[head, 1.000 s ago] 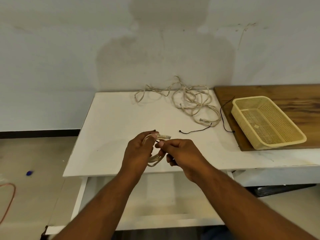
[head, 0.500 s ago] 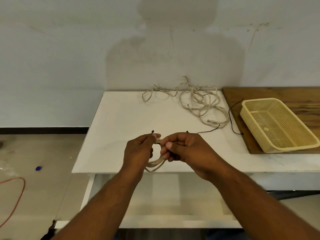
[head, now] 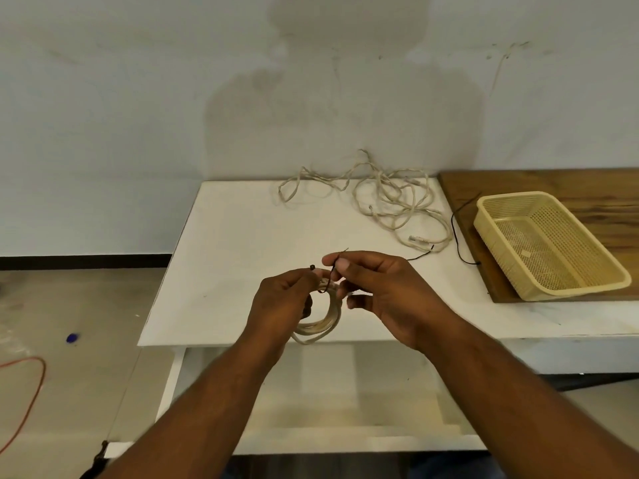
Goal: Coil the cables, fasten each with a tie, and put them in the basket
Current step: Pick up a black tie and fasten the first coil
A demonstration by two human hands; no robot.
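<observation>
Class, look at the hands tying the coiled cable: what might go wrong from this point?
1. The thin black tie, pinched by the right hand, might slip before closing.
2. The beige coiled cable, held by the left hand, overhangs the white table edge; loosened loops could spring open or drop.
</observation>
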